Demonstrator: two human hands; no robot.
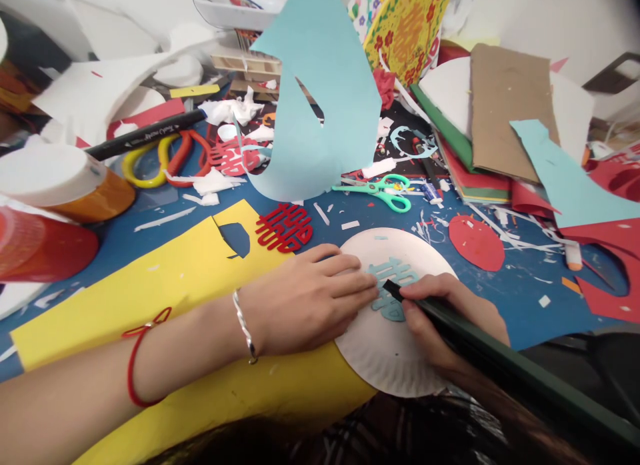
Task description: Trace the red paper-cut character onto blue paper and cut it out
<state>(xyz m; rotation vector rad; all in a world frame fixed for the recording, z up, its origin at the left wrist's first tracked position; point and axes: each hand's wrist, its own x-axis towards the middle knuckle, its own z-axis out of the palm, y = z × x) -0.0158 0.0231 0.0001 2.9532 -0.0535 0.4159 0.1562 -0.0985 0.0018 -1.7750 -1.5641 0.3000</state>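
The left hand (305, 298) lies flat, fingers pinning a pale blue paper cutout (387, 285) on a round white paper plate (385, 365). The right hand (440, 312) grips a long dark green marker (450, 318) narrowly, its tip at the cutout's edge.

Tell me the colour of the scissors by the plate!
Mint-green handles, clearest in the head view.
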